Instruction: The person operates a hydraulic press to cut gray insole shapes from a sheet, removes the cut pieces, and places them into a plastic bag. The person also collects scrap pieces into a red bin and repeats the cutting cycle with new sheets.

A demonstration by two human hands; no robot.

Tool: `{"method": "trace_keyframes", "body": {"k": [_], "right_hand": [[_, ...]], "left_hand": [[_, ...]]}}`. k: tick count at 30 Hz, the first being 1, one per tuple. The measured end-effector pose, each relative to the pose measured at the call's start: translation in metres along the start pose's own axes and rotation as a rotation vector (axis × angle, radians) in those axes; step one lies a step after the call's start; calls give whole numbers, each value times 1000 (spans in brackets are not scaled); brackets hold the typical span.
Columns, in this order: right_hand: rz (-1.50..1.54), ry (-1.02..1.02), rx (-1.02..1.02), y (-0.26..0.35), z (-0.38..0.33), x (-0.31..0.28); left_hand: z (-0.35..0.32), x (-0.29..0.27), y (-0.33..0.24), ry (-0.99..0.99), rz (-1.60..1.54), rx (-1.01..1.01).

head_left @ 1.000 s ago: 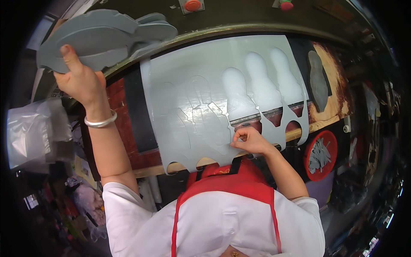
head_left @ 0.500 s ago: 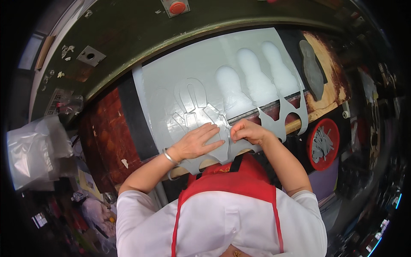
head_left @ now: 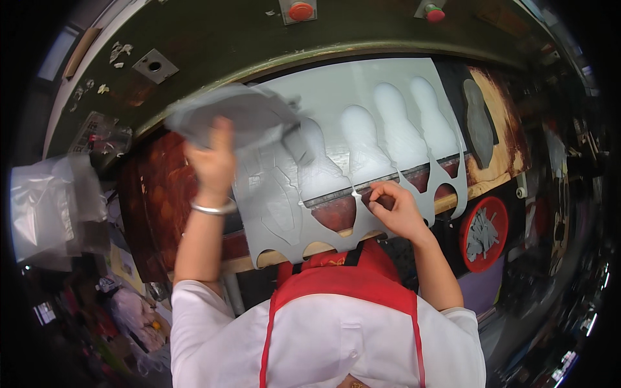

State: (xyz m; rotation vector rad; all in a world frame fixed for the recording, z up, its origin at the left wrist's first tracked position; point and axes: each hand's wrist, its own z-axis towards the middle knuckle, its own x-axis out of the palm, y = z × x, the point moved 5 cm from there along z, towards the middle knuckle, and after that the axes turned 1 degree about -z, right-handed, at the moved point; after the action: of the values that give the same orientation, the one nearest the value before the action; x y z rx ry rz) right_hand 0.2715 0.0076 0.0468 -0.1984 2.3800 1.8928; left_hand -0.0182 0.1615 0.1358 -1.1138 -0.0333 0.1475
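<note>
While left hand (head_left: 213, 161) lifts blurred grey cut-out (head_left: 236, 119), right hand (head_left: 394, 210) fingers pinch grey sheet (head_left: 278, 207) (edge hidden).

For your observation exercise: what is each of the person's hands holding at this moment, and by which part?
The left hand holds a cut-out grey piece by its near edge, lifted off the bench. The right hand pinches a narrow strip of the grey sheet between cut-outs.

Left hand (head_left: 213, 161) lifts a grey cut-out piece (head_left: 233, 116); right hand (head_left: 394, 210) presses the grey sheet (head_left: 349, 97).
</note>
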Motion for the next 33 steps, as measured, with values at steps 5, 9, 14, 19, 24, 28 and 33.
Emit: {"method": "trace_keyframes", "body": {"k": [5,9,14,19,24,28,33], "right_hand": [[-214,237,-173,19,-9,54],[-82,525,135,-8,6,102],[481,603,414,-35,25,120],[824,629,458,-36,32,116],[605,710,308,-13,29,117],[-32,697,119,4,14,107],[-20,380,85,10,-1,47]], "left_hand": [[61,-68,-67,-130,-277,385],[26,-77,-77,38,259,584],[-90,0,-7,1001,431,746],[-122,-10,33,1148,294,526],[-106,-7,35,933,170,339],[-68,-56,51,175,85,-457],[-2,-187,-2,-513,-261,45]]}}
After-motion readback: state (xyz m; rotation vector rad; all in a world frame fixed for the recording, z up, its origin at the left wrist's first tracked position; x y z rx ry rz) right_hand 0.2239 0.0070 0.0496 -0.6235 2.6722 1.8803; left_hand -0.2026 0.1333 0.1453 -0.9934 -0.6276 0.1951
